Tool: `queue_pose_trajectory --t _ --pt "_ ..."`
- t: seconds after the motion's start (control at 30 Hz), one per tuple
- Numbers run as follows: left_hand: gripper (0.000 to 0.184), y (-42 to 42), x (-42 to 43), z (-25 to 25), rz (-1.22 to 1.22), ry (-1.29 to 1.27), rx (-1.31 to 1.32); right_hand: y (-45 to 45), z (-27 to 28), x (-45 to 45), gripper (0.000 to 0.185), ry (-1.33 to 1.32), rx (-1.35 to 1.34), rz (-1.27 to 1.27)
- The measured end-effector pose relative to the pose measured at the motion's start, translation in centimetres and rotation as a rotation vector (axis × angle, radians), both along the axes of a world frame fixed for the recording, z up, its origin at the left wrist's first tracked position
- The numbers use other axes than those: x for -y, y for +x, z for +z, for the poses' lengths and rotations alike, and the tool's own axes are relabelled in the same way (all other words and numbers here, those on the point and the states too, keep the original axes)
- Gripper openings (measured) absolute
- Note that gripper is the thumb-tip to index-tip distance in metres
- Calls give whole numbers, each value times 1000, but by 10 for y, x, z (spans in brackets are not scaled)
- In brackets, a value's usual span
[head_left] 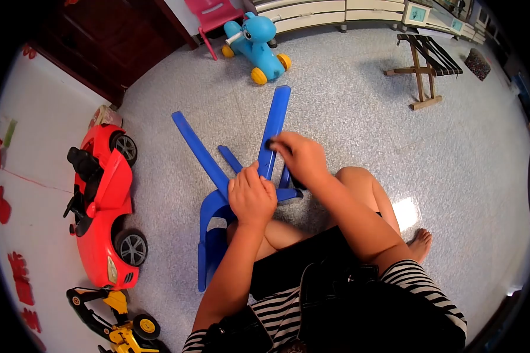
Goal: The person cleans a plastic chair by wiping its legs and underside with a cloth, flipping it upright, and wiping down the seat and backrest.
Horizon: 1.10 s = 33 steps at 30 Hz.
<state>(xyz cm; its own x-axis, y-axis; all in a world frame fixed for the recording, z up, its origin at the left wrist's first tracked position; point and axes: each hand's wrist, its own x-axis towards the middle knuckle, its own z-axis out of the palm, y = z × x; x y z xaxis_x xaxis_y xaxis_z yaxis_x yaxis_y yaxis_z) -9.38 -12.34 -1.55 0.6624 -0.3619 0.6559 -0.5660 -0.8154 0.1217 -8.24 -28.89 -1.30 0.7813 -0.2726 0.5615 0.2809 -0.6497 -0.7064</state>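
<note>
A blue plastic chair (pixel 209 216) lies tipped over in front of my crossed legs, its legs pointing away from me. My left hand (pixel 252 195) is closed around the base of one chair leg (pixel 277 112). Farther along that same leg, my right hand (pixel 304 157) pinches a small black piece (pixel 270 143) against or just beside the blue plastic. The piece is mostly covered by my fingers, so its exact kind is unclear. A black tip (pixel 298 193) shows on another blue part near my right wrist.
To the left stand a red ride-on car (pixel 107 220) and a yellow toy excavator (pixel 123 335). Ahead are a blue ride-on toy (pixel 264 50) with yellow wheels and a pink chair (pixel 213 15). A folding stool (pixel 424 65) stands at the far right, on the speckled floor (pixel 347 106).
</note>
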Motion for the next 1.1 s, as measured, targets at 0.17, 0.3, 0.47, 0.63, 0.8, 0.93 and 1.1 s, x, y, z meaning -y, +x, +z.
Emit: queue_pose_trajectory --t 0.17,0.3,0.47,0.63,0.8,0.93,1.1 --pt "30 -1 1 1 7 -36 -63 21 13 4 16 -57 -66 -140" --pt "30 -3 0 2 5 -39 -89 -11 4 -13 14 -127 -44 3" --pt "33 -1 0 -2 -7 -92 -52 -21 6 -13 12 -150 54 150" --pt "39 -3 -1 -4 -12 -100 -44 29 18 11 13 -156 -55 -81" --pt "38 -4 0 -6 -2 -131 -50 6 10 -10 12 -256 41 -45" --pt "38 -6 0 -3 -25 -132 -71 -31 11 -24 13 -297 -74 137" --pt "38 -6 1 -2 -19 -137 -57 14 13 14 11 -173 -5 -56"
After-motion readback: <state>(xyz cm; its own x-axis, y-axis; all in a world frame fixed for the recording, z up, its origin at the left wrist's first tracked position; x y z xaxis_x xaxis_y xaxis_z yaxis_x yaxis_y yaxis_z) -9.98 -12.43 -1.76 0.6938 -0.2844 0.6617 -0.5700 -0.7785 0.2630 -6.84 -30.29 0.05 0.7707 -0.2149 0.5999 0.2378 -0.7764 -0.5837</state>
